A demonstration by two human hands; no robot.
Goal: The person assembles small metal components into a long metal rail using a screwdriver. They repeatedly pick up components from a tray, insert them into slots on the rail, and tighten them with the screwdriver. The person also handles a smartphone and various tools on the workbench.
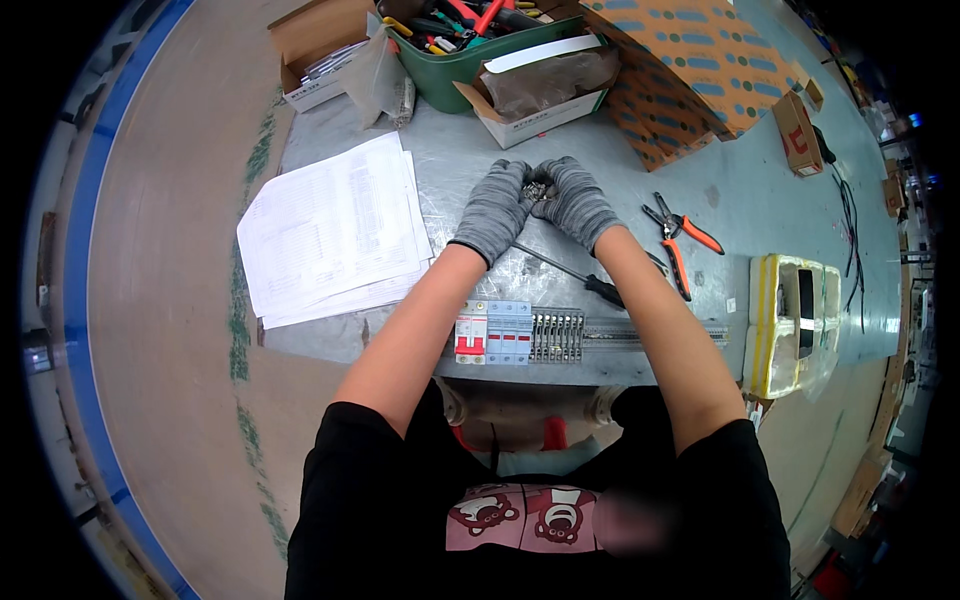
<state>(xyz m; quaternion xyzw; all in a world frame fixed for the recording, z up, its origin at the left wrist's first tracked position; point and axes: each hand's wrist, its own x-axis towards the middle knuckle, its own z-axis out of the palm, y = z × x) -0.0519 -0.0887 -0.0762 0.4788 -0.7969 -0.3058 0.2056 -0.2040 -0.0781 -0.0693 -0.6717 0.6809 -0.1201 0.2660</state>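
Observation:
Both my hands wear grey knit gloves and meet over the middle of the metal table (450,170). Between the fingers of my left hand (492,212) and my right hand (574,202) is a cluster of small shiny metal parts (538,191), too small to name exactly. Just below lies a screwdriver (604,291) with a black handle, its shaft pointing toward my left hand. Nearer my body, a metal rail (612,333) carries a red-and-white circuit breaker (471,338), blue-grey modules (510,335) and several terminal pieces (557,337).
Orange-handled pliers (676,250) lie right of my hands. Papers (335,230) are stacked at left. Behind stand a green tool bin (440,85), an open white box (530,122) and a large patterned carton (690,75). A yellow-and-white foam tray (765,320) sits at right.

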